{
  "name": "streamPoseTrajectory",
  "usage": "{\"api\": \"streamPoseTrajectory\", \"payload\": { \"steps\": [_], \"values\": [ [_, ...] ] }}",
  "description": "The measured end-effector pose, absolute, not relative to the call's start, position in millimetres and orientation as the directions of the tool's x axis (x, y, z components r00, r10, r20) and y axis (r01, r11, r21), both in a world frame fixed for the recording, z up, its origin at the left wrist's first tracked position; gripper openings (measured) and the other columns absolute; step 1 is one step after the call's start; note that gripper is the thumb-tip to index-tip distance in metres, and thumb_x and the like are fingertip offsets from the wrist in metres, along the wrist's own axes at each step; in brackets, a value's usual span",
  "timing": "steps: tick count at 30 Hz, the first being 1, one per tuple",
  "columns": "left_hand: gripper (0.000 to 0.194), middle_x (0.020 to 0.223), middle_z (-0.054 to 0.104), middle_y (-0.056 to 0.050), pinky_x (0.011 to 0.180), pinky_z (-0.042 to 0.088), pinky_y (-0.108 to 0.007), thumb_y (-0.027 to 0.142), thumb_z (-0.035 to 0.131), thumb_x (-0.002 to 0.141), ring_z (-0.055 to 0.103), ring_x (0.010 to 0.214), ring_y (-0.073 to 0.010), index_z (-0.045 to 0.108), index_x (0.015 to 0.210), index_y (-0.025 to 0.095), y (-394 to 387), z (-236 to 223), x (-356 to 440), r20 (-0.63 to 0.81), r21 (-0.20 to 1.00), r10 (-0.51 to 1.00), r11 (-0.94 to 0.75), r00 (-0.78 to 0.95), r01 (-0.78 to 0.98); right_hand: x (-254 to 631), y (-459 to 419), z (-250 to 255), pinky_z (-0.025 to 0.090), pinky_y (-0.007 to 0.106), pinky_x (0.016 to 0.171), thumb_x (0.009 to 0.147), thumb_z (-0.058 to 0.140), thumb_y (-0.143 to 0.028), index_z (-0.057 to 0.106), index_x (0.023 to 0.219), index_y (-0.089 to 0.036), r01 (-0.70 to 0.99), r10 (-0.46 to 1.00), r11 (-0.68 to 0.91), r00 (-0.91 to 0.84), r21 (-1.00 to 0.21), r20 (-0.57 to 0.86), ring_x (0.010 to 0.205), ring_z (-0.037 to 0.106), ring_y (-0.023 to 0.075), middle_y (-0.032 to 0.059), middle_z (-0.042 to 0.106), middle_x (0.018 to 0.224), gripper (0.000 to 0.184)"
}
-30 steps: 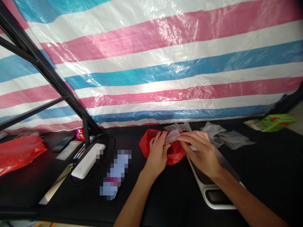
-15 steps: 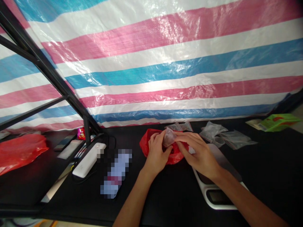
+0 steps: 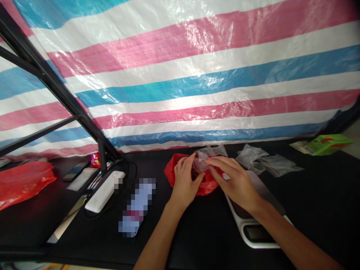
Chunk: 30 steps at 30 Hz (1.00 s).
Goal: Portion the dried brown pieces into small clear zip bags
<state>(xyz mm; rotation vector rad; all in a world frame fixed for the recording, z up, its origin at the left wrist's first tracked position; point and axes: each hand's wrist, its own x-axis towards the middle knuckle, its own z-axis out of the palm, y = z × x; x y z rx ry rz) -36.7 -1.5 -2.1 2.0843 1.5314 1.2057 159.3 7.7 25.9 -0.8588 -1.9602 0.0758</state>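
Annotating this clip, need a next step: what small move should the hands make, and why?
Probably smooth out the clear plastic bag between the fingers. It looks crumpled, and the left hand and right hand both have their fingers on it, just above the red plastic bag. Flattening it first would likely show its opening and edges better.

The left hand (image 3: 184, 183) and right hand (image 3: 236, 185) are bare and narrow, with long, slender fingers (image 3: 222, 163) and short fingernails. The left forearm (image 3: 157, 240) and right forearm (image 3: 292, 240) are also bare, lean and smooth, tapering into slim wrists and running off the bottom of the head view.
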Motion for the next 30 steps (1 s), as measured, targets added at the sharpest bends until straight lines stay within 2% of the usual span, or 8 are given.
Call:
{"api": "streamPoseTrajectory", "payload": {
  "steps": [3, 8, 14, 19, 22, 26, 30],
  "values": [
    [0.056, 0.148, 0.060, -0.009, 0.121, 0.036, -0.052, 0.025, 0.061, 0.099, 0.048, 0.143, -0.0293, 0.048, 0.153, 0.030, -1.7, -3.5, -36.5, 0.439, 0.649, 0.892, -0.397, 0.107, 0.649, 157.5, 7.3, 25.2, 0.056, 0.037, 0.101, 0.104, 0.059, -0.019, 0.068, 0.130, -0.032, 0.488, 0.626, 0.747, -0.288, -0.452, 0.724, 0.112, 0.072, 0.0215, 0.0034, 0.075, 0.122, 0.031],
    [0.058, 0.157, 0.051, -0.010, 0.123, 0.034, -0.052, 0.014, 0.055, 0.097, 0.042, 0.148, -0.0284, 0.044, 0.153, 0.026, -3.1, -3.1, -35.2, 0.494, 0.602, 0.864, -0.420, 0.097, 0.680, 156.0, 7.1, 24.1, 0.060, 0.033, 0.096, 0.104, 0.060, -0.021, 0.069, 0.124, -0.029, 0.451, 0.653, 0.736, -0.280, -0.505, 0.704, 0.104, 0.075, 0.0209, 0.0036, 0.076, 0.113, 0.023],
    [0.032, 0.127, 0.067, -0.008, 0.107, 0.046, -0.047, 0.014, 0.057, 0.098, 0.056, 0.122, -0.0267, 0.059, 0.129, 0.023, -5.7, 4.4, -34.8, 0.522, 0.549, 0.847, -0.423, 0.100, 0.721, 156.8, 7.6, 26.3, 0.060, 0.035, 0.098, 0.105, 0.058, -0.024, 0.071, 0.116, -0.027, 0.446, 0.660, 0.729, -0.259, -0.519, 0.705, 0.103, 0.075, 0.0218, 0.0044, 0.077, 0.111, 0.017],
    [0.031, 0.128, 0.070, -0.007, 0.105, 0.045, -0.046, 0.014, 0.054, 0.102, 0.055, 0.120, -0.0259, 0.059, 0.131, 0.024, -3.6, 3.7, -38.0, 0.537, 0.541, 0.837, -0.437, 0.106, 0.719, 156.6, 9.8, 23.5, 0.056, 0.038, 0.105, 0.104, 0.059, -0.024, 0.067, 0.128, -0.030, 0.441, 0.682, 0.721, -0.321, -0.533, 0.657, 0.115, 0.070, 0.0228, 0.0050, 0.073, 0.124, 0.025],
    [0.033, 0.126, 0.072, -0.007, 0.104, 0.045, -0.047, 0.013, 0.053, 0.104, 0.056, 0.119, -0.0262, 0.059, 0.134, 0.025, -1.2, 1.6, -40.1, 0.539, 0.529, 0.834, -0.443, 0.117, 0.724, 158.2, 11.5, 21.2, 0.056, 0.039, 0.102, 0.105, 0.056, -0.022, 0.067, 0.128, -0.030, 0.471, 0.684, 0.716, -0.325, -0.516, 0.653, 0.112, 0.069, 0.0227, 0.0050, 0.072, 0.119, 0.027],
    [0.028, 0.118, 0.075, -0.005, 0.102, 0.046, -0.045, 0.014, 0.055, 0.103, 0.059, 0.115, -0.0255, 0.064, 0.128, 0.025, 1.3, 0.4, -42.4, 0.574, 0.529, 0.815, -0.447, 0.085, 0.721, 161.8, 13.6, 21.4, 0.056, 0.040, 0.091, 0.103, 0.061, -0.024, 0.075, 0.112, -0.029, 0.579, 0.656, 0.690, -0.244, -0.436, 0.714, 0.100, 0.065, 0.0239, 0.0059, 0.066, 0.102, 0.017],
    [0.021, 0.112, 0.076, -0.005, 0.099, 0.049, -0.042, 0.015, 0.056, 0.103, 0.062, 0.110, -0.0238, 0.069, 0.118, 0.023, 1.9, 2.1, -45.0, 0.653, 0.528, 0.756, -0.490, 0.036, 0.693, 163.1, 14.0, 24.6, 0.053, 0.043, 0.096, 0.102, 0.064, -0.028, 0.075, 0.108, -0.028, 0.615, 0.630, 0.684, -0.229, -0.392, 0.742, 0.107, 0.063, 0.0264, 0.0076, 0.067, 0.111, 0.013]
  ]
}}
